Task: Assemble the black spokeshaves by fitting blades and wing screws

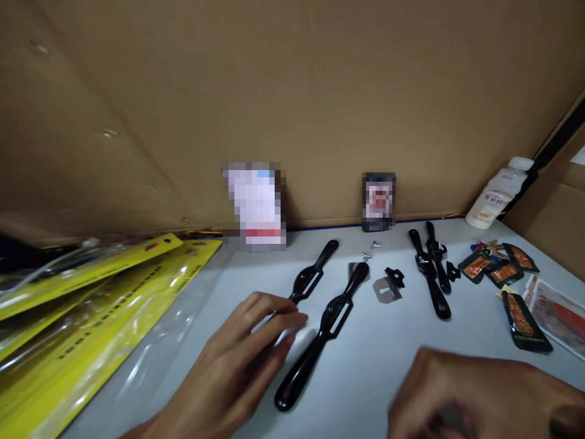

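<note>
Right hand: nearest you, low at the right, its fingers curled under (479, 393); blur keeps you from telling whether it holds anything.
Left hand: your fingers bend over the near handle of the left black tool (305, 281); you cannot tell how firmly they grip (253, 344).
Black tools: the left one runs under your left hand; the right black tool (331, 314) lies slantwise just beside it, between your hands.
Handling: probably stiff, fairly weighty metal, with glossy handles that may slip; take hold around the thick handle, clear of the slotted middle.
Loose parts: beyond your hands, the flat metal blade (382, 292) looks thin, perhaps sharp; lift it by its faces.
</note>
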Action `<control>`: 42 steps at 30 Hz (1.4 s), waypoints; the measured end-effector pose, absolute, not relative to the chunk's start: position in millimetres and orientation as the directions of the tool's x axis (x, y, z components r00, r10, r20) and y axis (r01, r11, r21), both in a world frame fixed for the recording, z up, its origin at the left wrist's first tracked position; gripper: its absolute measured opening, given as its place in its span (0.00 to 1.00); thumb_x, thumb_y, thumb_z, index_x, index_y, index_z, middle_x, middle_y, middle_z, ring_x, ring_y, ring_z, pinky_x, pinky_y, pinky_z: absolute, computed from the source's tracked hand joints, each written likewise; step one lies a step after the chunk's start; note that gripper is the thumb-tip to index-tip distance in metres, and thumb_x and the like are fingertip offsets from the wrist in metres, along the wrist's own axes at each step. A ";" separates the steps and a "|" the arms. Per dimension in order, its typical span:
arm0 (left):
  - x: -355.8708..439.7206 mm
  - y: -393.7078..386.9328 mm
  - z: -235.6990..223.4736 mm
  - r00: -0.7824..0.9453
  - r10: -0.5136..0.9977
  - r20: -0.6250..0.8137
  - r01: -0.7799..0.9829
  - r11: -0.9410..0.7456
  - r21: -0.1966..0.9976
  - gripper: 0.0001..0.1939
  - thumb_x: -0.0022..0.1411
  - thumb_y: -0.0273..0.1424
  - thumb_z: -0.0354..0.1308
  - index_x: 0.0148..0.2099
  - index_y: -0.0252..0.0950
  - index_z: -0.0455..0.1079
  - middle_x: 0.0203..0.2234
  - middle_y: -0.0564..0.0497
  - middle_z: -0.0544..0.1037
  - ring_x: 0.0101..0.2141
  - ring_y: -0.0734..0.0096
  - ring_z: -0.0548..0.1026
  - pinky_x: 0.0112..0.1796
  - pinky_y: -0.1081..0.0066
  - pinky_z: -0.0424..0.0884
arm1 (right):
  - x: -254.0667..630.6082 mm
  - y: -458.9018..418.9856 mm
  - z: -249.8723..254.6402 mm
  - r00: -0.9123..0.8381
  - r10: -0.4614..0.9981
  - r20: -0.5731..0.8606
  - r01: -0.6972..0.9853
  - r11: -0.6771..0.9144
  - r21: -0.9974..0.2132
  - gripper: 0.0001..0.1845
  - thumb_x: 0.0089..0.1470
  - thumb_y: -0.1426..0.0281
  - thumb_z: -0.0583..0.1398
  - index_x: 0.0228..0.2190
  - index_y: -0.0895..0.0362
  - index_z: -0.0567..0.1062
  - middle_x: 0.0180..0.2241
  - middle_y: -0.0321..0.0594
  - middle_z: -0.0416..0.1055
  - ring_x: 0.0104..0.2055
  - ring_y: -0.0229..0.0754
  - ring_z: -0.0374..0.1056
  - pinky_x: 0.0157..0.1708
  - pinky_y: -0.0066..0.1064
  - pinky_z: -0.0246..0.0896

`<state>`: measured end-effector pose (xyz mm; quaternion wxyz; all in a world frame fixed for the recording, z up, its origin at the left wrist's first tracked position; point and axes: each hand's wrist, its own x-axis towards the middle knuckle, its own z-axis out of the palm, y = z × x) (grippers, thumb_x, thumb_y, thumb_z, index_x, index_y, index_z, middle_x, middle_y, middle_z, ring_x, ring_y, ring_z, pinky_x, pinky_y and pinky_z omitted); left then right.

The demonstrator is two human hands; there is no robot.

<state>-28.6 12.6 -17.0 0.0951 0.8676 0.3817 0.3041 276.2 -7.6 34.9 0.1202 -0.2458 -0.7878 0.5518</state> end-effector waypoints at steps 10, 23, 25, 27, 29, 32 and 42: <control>-15.4 -13.1 -20.9 0.575 0.683 0.450 0.536 -0.730 0.423 0.19 0.72 0.25 0.49 0.57 0.46 0.74 0.52 0.46 0.77 0.53 0.57 0.74 0.50 0.57 0.77 | 296.9 40.2 1.4 -0.348 0.824 0.447 0.769 0.524 -0.367 0.13 0.62 0.72 0.55 0.35 0.55 0.81 0.29 0.41 0.80 0.27 0.42 0.72 0.28 0.32 0.62; -30.4 18.9 -25.9 0.483 0.773 0.411 0.661 -0.630 0.408 0.14 0.75 0.30 0.49 0.53 0.43 0.75 0.55 0.45 0.74 0.55 0.56 0.72 0.51 0.56 0.75 | 301.4 48.8 -1.5 -0.257 0.847 0.466 0.810 0.452 -0.375 0.11 0.60 0.69 0.57 0.33 0.54 0.81 0.23 0.36 0.75 0.21 0.40 0.66 0.25 0.31 0.56; -30.5 17.8 -25.1 0.500 0.760 0.415 0.663 -0.644 0.381 0.14 0.75 0.30 0.50 0.53 0.44 0.76 0.55 0.46 0.75 0.54 0.56 0.74 0.50 0.58 0.77 | 302.1 50.4 -1.9 -0.247 0.854 0.458 0.814 0.439 -0.381 0.11 0.59 0.70 0.57 0.33 0.55 0.81 0.23 0.35 0.75 0.21 0.39 0.65 0.26 0.31 0.56; -31.3 17.5 -24.5 0.505 0.755 0.419 0.672 -0.648 0.358 0.13 0.74 0.31 0.51 0.53 0.45 0.76 0.54 0.46 0.76 0.53 0.56 0.75 0.50 0.58 0.77 | 303.6 52.5 -2.3 -0.228 0.864 0.448 0.825 0.416 -0.381 0.10 0.59 0.71 0.58 0.33 0.55 0.81 0.23 0.35 0.75 0.22 0.39 0.65 0.26 0.31 0.55; -33.0 18.4 -24.5 0.494 0.757 0.427 0.682 -0.642 0.350 0.13 0.74 0.32 0.51 0.53 0.45 0.76 0.54 0.46 0.76 0.53 0.55 0.76 0.49 0.58 0.78 | 306.1 55.4 -2.5 -0.209 0.867 0.453 0.839 0.397 -0.372 0.10 0.59 0.71 0.58 0.33 0.55 0.81 0.23 0.35 0.75 0.22 0.39 0.65 0.27 0.31 0.55; -37.1 21.5 -25.2 0.526 0.736 0.426 0.671 -0.667 0.324 0.14 0.73 0.33 0.53 0.54 0.47 0.76 0.54 0.47 0.77 0.52 0.56 0.78 0.49 0.59 0.79 | 311.0 60.3 -1.6 -0.187 0.863 0.470 0.858 0.377 -0.350 0.10 0.59 0.71 0.59 0.33 0.54 0.81 0.24 0.36 0.76 0.24 0.39 0.67 0.29 0.32 0.56; -39.1 22.3 -30.8 0.497 0.740 0.454 0.673 -0.658 0.337 0.16 0.75 0.42 0.51 0.51 0.46 0.79 0.53 0.45 0.79 0.51 0.55 0.79 0.49 0.60 0.80 | 324.4 70.1 9.7 -0.101 0.857 0.505 0.891 0.304 -0.336 0.08 0.59 0.70 0.60 0.33 0.54 0.81 0.24 0.36 0.75 0.24 0.40 0.66 0.29 0.32 0.54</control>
